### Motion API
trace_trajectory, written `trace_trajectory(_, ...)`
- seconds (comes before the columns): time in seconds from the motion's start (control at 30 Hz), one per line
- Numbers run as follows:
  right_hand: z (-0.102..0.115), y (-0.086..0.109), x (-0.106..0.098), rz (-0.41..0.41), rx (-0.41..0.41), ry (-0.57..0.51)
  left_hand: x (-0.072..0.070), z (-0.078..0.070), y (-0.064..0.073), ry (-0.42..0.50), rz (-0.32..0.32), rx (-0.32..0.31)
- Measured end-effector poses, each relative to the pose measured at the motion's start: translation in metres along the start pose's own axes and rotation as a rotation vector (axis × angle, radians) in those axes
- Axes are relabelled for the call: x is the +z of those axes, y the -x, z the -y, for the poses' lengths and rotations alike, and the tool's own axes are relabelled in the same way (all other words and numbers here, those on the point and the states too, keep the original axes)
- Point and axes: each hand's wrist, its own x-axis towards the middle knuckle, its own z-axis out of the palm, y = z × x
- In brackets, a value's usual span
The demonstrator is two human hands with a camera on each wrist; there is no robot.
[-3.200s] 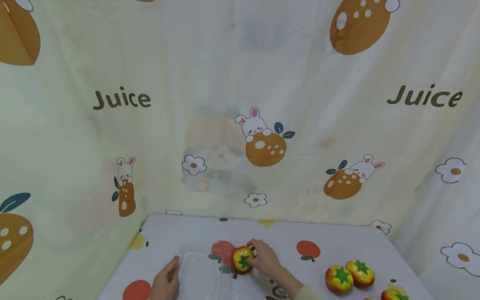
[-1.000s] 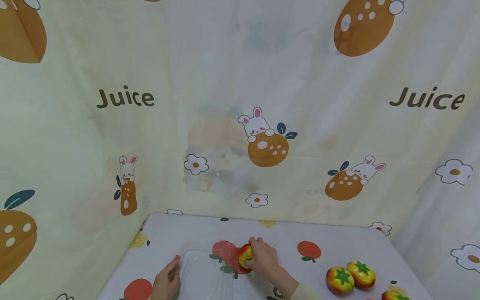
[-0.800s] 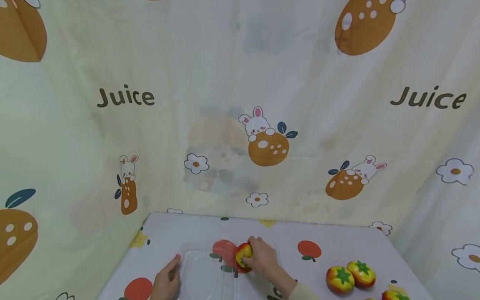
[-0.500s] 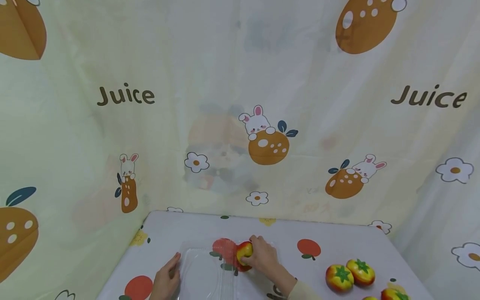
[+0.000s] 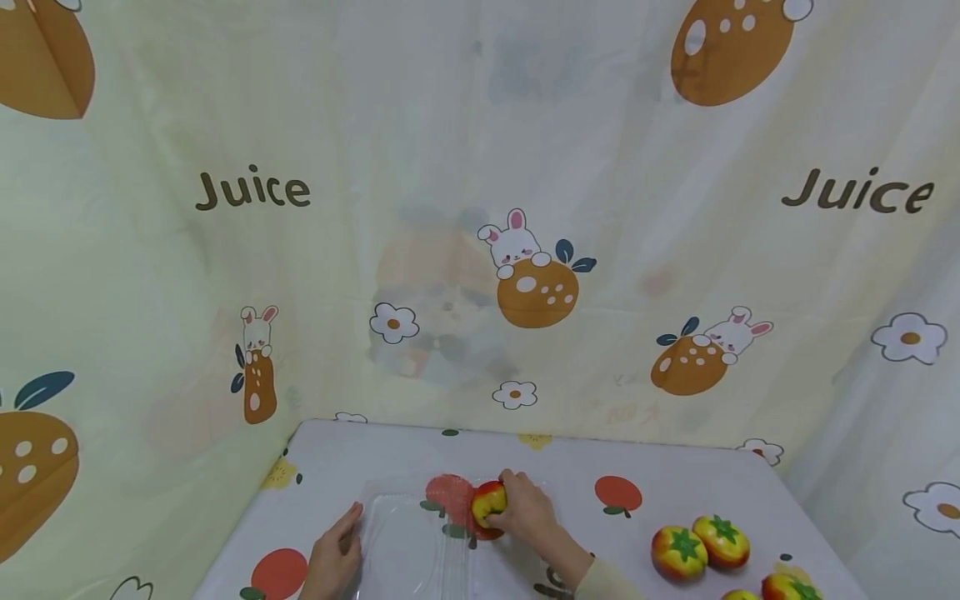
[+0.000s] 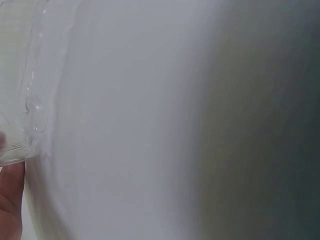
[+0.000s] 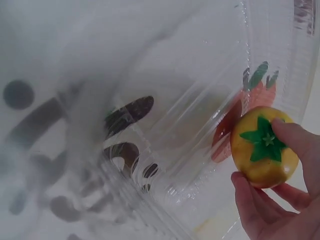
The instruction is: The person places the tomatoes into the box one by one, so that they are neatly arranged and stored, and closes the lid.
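While the left hand [image 5: 333, 554] rests its fingers along the left edge of a clear plastic box [image 5: 405, 542], the right hand [image 5: 527, 510] holds a toy persimmon [image 5: 489, 504] between curled fingers and thumb. The pictures do not settle whether the left hand pinches the rim or merely touches it; in the left wrist view only a bit of that hand shows, at the box's corner. The held persimmon is at the right part of the open box, toward its far end, red and yellow in the head view, with its green leaf cap facing the right wrist camera. Whether it touches the plastic beneath cannot be told. Well to the right on the worktop [image 5: 337, 454] sit two more persimmons [image 5: 678, 554], side by side, and nearer the person are another one [image 5: 791, 586] and a yellow piece [image 5: 741, 595], both cut off by the bottom edge. Printed red fruit [image 5: 448, 494] shows through the box, and a curtain [image 5: 442, 133] with rabbits hangs behind.
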Motion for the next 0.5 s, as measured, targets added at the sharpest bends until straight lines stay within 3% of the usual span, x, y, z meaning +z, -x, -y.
trace_trajectory(0.2, 0.0067, 0.0002, 0.0024, -0.024, 0.012, 0.056, 0.0011, -0.0023, 0.0005, -0.002, -0.002, -0.004)
trace_trajectory(0.5, 0.0042, 0.0006, 0.0008, -0.004, 0.059, 0.03, 0.0005, -0.0031, 0.0007, -0.015, -0.007, -0.008)
